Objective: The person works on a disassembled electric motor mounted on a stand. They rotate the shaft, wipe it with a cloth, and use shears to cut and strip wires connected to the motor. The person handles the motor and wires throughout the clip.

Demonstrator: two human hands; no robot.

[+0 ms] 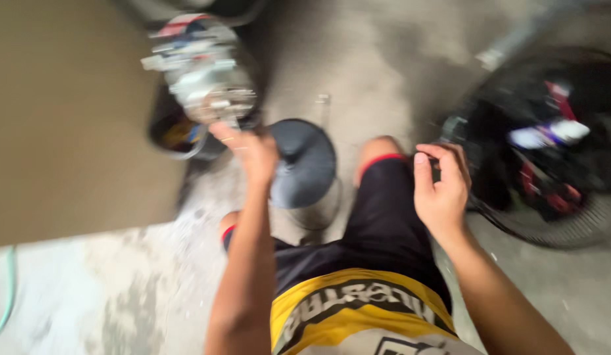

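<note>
The fan motor is up over the floor, my left hand fingers clamped under it, my right hand fingers curled shut on the fan guard; hold both tight and steady.

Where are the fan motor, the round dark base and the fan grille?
fan motor [210, 79], head view, on its metal body.
round dark base [304, 164], head view, on its top face.
fan grille [548, 223], head view, on its lower wires.

The floor was bare, mottled grey concrete, paler and scuffed at the lower left. A flat tan panel filled the upper left. A thin green hose curved along the left edge. Light was dim and even, the view blurred.
</note>
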